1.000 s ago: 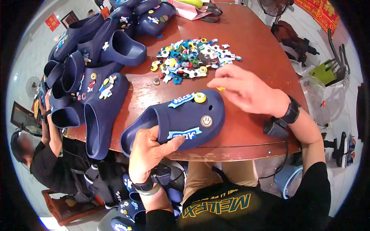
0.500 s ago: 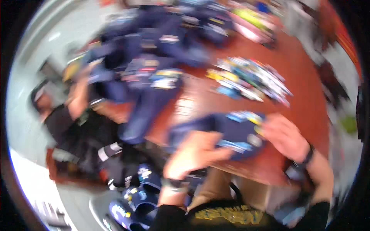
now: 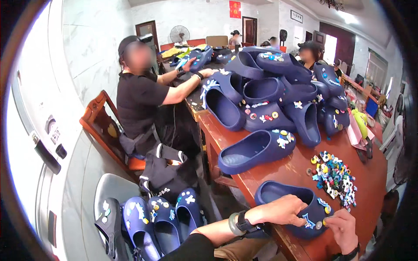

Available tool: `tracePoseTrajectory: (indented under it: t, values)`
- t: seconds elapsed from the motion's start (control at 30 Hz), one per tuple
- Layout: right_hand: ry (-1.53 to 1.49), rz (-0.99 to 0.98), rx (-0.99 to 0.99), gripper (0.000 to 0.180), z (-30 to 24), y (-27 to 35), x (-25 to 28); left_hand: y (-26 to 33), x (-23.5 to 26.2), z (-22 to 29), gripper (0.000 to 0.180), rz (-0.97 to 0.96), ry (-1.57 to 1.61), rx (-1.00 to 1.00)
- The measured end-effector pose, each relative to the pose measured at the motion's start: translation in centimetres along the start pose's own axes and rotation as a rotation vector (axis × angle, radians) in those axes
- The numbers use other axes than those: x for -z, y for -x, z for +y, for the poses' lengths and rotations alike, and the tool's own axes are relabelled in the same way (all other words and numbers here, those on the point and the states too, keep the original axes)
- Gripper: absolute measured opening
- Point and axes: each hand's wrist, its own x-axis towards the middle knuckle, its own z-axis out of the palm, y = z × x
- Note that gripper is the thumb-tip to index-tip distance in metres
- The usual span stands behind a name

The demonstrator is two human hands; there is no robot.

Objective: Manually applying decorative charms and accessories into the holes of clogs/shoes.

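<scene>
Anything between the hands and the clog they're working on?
Nothing visible. The left hand already rests on the navy clog at the table edge, and the right hand pinches at its charm-covered toe. The loose charm pile lies apart, further back.

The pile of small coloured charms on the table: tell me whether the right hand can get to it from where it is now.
Probably yes. The right hand pinches at the toe of the navy clog, and the charm pile lies just beyond it on bare wooden table, nothing between.
</scene>
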Motion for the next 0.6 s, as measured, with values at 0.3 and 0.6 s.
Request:
tracePoseTrajectory:
  t: [0.3, 0.6]
  values:
    - [-0.011, 0.155, -0.151, 0.019, 0.0, 1.9, -2.1, 0.4, -0.1, 0.2, 0.032, 0.022, -0.104, -0.034]
    - [-0.335, 0.001, -0.346, 0.024, 2.1, 0.3, -2.0, 0.2, 0.4, -0.6, 0.048, 0.04, -0.241, -0.007]
